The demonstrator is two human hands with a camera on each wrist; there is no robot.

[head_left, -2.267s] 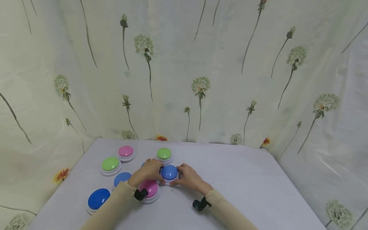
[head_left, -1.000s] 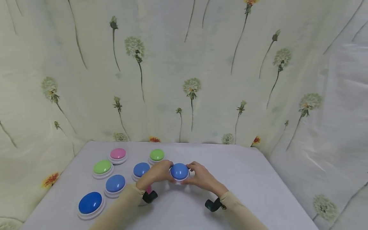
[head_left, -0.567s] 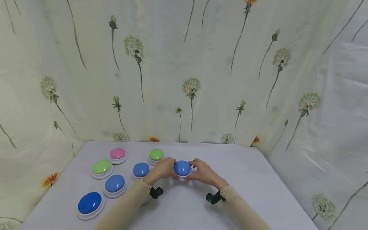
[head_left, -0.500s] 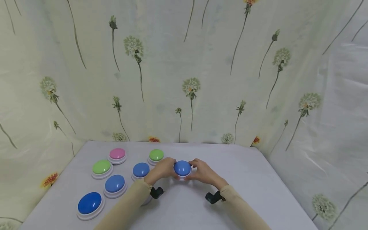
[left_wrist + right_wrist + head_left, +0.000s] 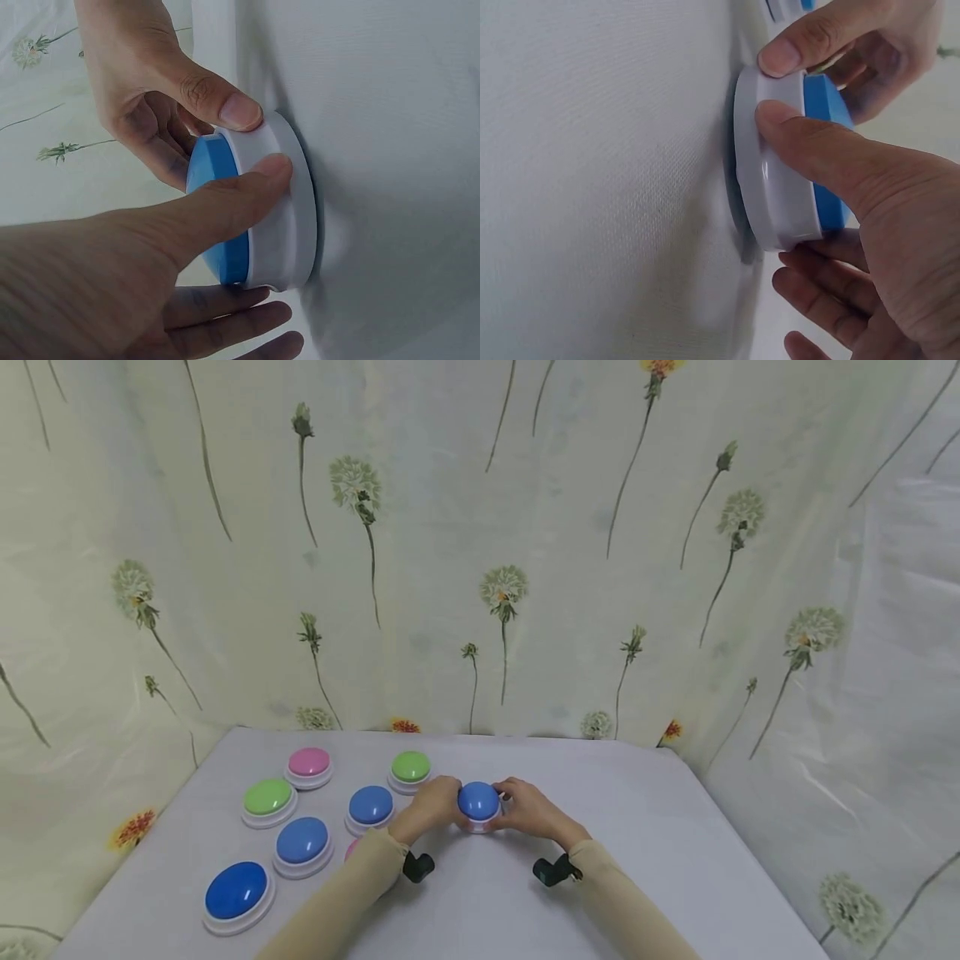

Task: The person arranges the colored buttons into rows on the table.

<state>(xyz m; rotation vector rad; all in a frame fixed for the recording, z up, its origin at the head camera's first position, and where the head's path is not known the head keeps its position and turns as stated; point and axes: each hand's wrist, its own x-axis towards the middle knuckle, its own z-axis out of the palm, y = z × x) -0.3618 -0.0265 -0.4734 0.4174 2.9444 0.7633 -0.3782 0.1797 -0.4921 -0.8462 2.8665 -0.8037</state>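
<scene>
A blue-domed push-button buzzer [image 5: 478,800] with a round white base is held between both hands, dome up. My left hand [image 5: 437,802] grips its left side and my right hand [image 5: 532,810] its right side. In the left wrist view, the left thumb presses the white base [image 5: 281,232], with fingers at the opposite side. From the right wrist view, the right thumb lies on the base [image 5: 784,195] and the fingers reach under the dome's edge. The base is right at the white tabletop, a dark shadow line along its rim.
Left of the hands stand other buzzers: blue ones [image 5: 371,805] [image 5: 302,840] [image 5: 236,890], green ones [image 5: 411,766] [image 5: 267,796] and a pink one [image 5: 309,762]. Another pink buzzer [image 5: 352,849] is mostly hidden by the left sleeve. A flowered curtain [image 5: 450,527] hangs behind the white table [image 5: 615,827].
Both hands have carried the blue buzzer to the right and slightly back, away from the group, uncovering another blue buzzer. Over the last half second it has hardly moved.
</scene>
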